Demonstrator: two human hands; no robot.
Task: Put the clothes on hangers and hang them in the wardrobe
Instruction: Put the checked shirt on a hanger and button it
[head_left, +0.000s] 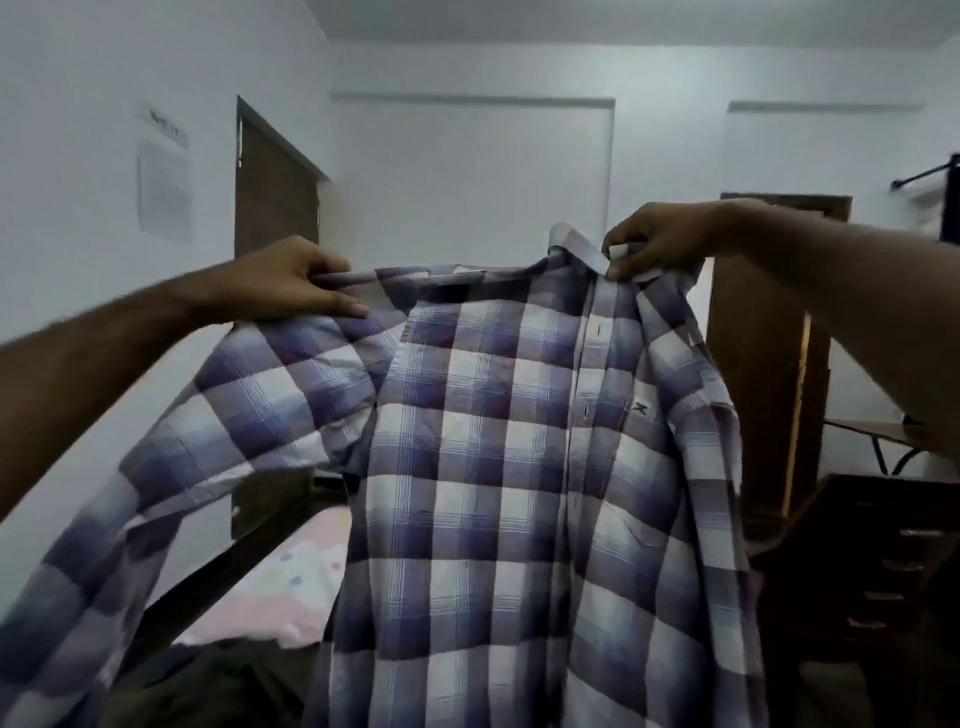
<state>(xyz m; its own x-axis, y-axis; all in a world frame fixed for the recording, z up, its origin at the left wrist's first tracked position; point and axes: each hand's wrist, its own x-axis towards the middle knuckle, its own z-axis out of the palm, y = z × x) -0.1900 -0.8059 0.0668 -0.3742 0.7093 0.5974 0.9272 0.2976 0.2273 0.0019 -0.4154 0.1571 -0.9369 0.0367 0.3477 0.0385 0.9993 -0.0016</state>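
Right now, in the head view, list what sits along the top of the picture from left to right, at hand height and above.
Paper notice on the wall → brown door → left hand gripping the checked shirt's shoulder → shirt collar → right hand pinching the collar → dark wardrobe.

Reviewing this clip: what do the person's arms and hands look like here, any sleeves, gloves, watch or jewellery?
Both forearms are bare as far as the frame shows, with no sleeves in view. The left hand and right hand are ungloved, and no ring, watch or wristband shows on either.
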